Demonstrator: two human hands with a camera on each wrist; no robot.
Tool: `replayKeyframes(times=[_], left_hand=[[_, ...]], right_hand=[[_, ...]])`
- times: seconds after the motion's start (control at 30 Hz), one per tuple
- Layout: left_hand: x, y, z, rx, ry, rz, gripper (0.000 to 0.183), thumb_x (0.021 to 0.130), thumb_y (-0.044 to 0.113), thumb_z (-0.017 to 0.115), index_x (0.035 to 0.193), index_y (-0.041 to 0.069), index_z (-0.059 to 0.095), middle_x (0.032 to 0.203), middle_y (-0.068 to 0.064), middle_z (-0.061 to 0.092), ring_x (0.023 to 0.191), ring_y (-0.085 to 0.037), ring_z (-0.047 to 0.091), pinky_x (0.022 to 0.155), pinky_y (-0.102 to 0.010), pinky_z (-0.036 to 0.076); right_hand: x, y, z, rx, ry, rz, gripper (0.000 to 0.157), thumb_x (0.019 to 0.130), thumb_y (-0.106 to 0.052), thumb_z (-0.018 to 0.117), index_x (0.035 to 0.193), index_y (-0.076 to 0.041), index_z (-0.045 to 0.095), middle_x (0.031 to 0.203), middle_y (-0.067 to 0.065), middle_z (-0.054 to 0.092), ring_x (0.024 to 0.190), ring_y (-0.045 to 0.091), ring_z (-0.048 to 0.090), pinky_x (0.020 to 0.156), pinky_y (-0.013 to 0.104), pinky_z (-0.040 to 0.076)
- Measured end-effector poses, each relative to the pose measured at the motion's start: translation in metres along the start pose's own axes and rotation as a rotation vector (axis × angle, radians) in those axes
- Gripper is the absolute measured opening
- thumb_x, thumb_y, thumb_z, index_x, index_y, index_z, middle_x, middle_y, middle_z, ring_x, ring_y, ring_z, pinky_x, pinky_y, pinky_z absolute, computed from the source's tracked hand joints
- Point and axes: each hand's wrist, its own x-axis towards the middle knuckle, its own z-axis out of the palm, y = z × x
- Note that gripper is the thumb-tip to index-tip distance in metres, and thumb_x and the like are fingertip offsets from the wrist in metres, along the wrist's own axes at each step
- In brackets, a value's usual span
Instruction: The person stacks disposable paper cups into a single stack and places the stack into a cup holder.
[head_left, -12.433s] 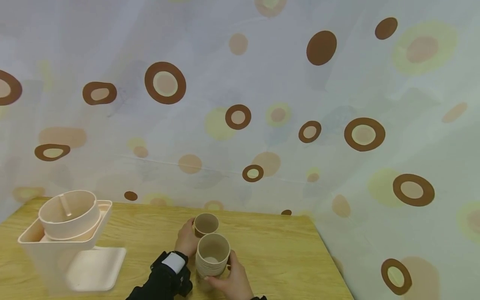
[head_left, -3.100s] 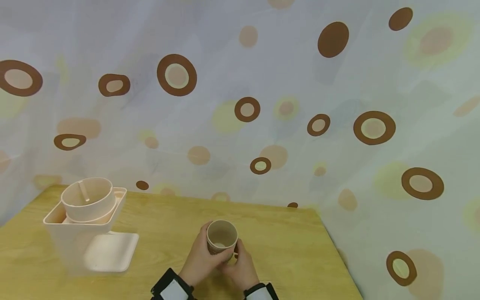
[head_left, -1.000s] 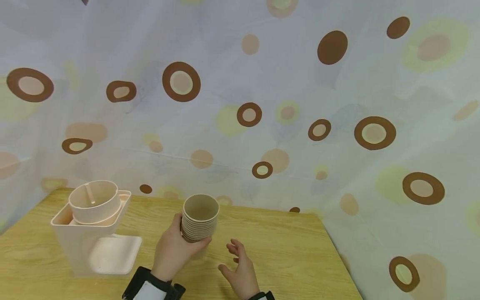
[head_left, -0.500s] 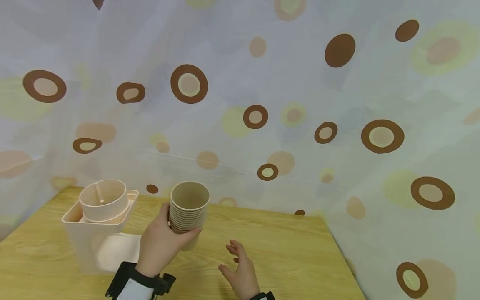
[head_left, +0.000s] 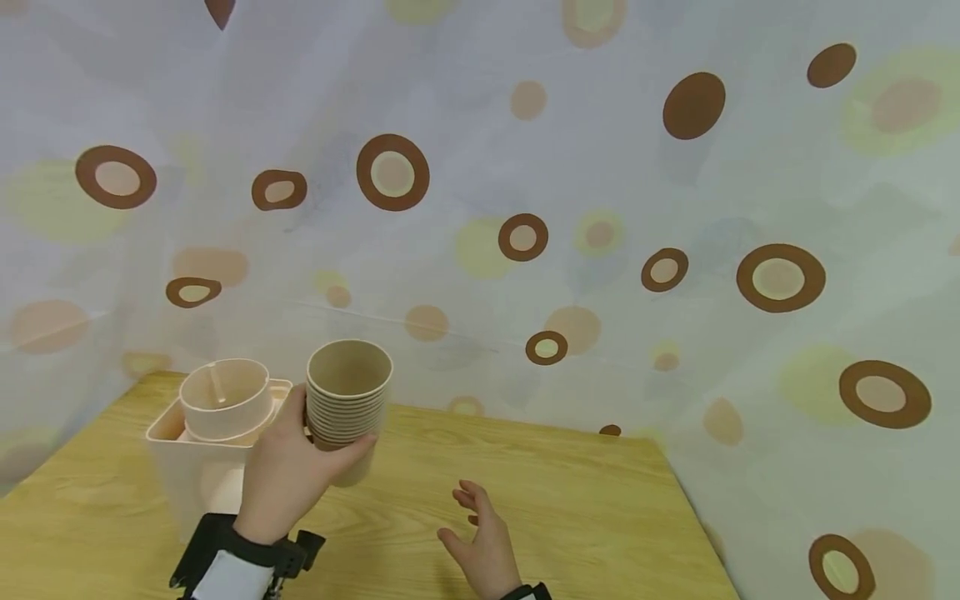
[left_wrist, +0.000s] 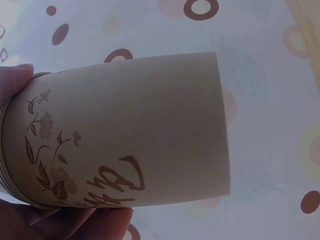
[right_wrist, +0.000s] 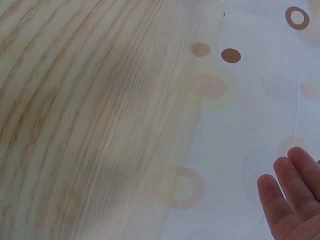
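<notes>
A stack of several nested paper cups [head_left: 349,408], mouths up, is held in the air by my left hand [head_left: 285,471]. The thumb lies along the near side and the fingers wrap the far left side. In the left wrist view the lowest paper cup [left_wrist: 140,135] shows brown flowers and brush-like writing, with fingertips [left_wrist: 107,222] curled against its wall. My right hand [head_left: 483,546] is apart from the cups, over the table, its fingers loosely bent with nothing between them. Three of its fingers show in the right wrist view.
A cream square bin [head_left: 187,471] holding a round cream container [head_left: 225,400] stands on the wooden table [head_left: 570,508] at left, partly hidden behind my left hand. A spotted sheet [head_left: 480,167] hangs behind the table and along its right side.
Earlier both hands were on the cups; the right hand then let go. My left hand has since carried the stack up and to the left, towards the bin. The right hand stays put.
</notes>
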Motion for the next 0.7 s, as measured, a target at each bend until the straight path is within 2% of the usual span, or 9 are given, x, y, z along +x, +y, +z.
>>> replayKeyframes(times=[0.33, 0.7], left_hand=[[0.007, -0.002, -0.023, 0.006, 0.006, 0.009, 0.083, 0.069, 0.054, 0.072, 0.125, 0.0, 0.044, 0.112, -0.027, 0.064, 0.095, -0.04, 0.063, 0.073, -0.056, 0.053], [0.019, -0.004, -0.059, 0.042, 0.085, 0.021, 0.083, 0.071, 0.048, 0.073, 0.126, -0.006, 0.042, 0.113, -0.031, 0.059, 0.095, -0.046, 0.06, 0.072, -0.06, 0.05]], right_hand=[[0.003, -0.006, 0.003, 0.001, -0.002, -0.028, 0.061, 0.082, -0.012, 0.069, 0.132, 0.007, 0.041, 0.127, 0.029, 0.057, 0.116, 0.043, 0.051, 0.089, 0.056, 0.046], [0.006, -0.01, 0.006, 0.009, -0.021, -0.013, 0.061, 0.082, -0.013, 0.069, 0.132, 0.008, 0.041, 0.127, 0.03, 0.057, 0.116, 0.043, 0.05, 0.09, 0.057, 0.046]])
